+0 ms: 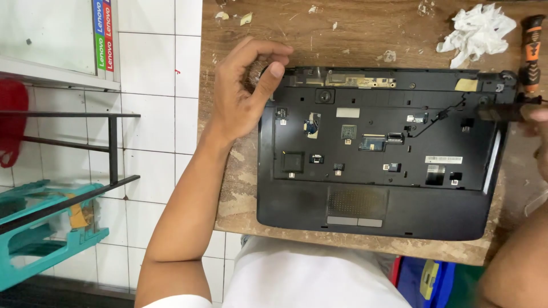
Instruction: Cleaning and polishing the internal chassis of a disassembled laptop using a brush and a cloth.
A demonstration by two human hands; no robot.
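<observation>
A black laptop base (377, 217) lies on the wooden table with its keyboard removed, so small connectors and a cable show in the tray. My left hand (240, 97) is at the base's back left corner, fingers curled over the rear edge and thumb pressed on the top surface. My right hand (539, 134) is blurred and mostly cut off at the right edge. It grips a dark tool (502, 112) lying across the base's back right corner.
An orange and black screwdriver (532, 48) lies just behind the right corner, beside a crumpled white tissue (476, 28). The worn wooden table (354, 34) carries small scraps. To the left are a white tiled floor, a dark metal rack (111, 148) and a teal object (51, 239).
</observation>
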